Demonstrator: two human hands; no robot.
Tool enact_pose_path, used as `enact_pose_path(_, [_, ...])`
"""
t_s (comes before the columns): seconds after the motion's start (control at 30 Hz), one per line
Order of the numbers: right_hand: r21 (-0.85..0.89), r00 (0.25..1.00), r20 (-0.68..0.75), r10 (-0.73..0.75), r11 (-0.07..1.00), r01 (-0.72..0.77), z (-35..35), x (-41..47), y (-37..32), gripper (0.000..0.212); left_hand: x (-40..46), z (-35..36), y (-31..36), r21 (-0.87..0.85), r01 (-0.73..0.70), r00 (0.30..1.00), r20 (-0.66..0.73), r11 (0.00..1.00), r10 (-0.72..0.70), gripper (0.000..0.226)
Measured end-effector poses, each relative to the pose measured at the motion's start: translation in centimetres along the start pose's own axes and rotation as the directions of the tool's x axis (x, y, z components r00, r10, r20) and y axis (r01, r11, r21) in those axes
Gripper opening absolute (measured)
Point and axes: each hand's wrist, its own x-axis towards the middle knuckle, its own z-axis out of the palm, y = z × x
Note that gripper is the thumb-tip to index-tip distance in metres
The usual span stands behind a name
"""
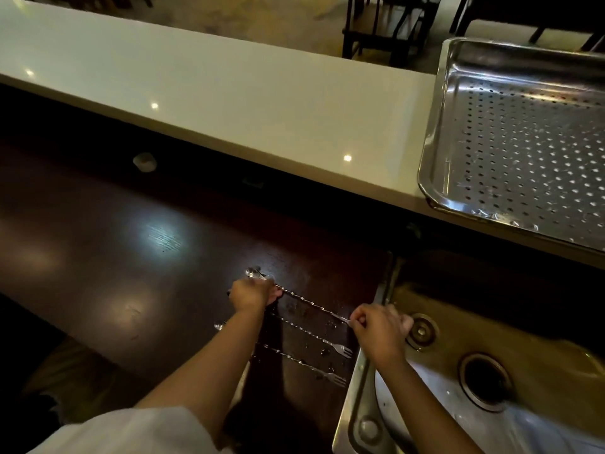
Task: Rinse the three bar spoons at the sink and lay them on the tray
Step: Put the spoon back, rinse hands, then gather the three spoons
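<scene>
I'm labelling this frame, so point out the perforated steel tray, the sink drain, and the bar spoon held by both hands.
Perforated steel tray (435,152): head view, left rim.
Sink drain (484,381): head view, dark opening.
Twisted bar spoon held by both hands (314,303): head view, mid-stem.

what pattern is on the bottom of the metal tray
Rows of small round holes across the shiny silver tray, clearest in the head view.
</scene>
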Motion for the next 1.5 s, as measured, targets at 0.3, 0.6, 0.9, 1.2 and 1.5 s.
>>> enact_pose_path(0.3, [-0.022, 0.996, -0.084, -0.040, 0.999, 0.038, 0.3, -0.7, 0.0, 0.008, 0.4, -0.6, -0.8, 0.002, -0.046, 0.999, -0.005, 0.999, 0.046, 0.027])
enact_pose_path(0.6, [0.078, 0.987, -0.150, -0.059, 0.994, 0.072, -1.1, -3.0, 1.6, 0.018, -4.4, 1.0, -3.5, 0.008, -0.187, 0.971, 0.153, 0.982, 0.183, 0.009])
enact_pose_path(0.9, [0.089, 0.977, -0.208, -0.052, 0.993, 0.072, -6.1, -8.6, 9.7, 0.018, -13.8, 7.9, -9.5, 0.140, -0.468, 0.827, 0.416, 0.873, 0.378, 0.018])
enact_pose_path(1.2, [0.142, 0.954, -0.283, 0.100, 0.988, -0.062, -10.0, -15.5, 21.1, 0.024, -23.7, 14.6, -17.4, 0.326, -0.794, 0.596, 0.579, 0.512, 0.556, 0.018])
enact_pose_path(1.5, [0.207, 0.883, -0.345, 0.317, 0.944, -0.258, -12.8, -22.2, 31.0, 0.037, -29.4, 18.6, -24.9, 0.336, -0.924, 0.364, 0.627, 0.182, 0.689, 0.029])
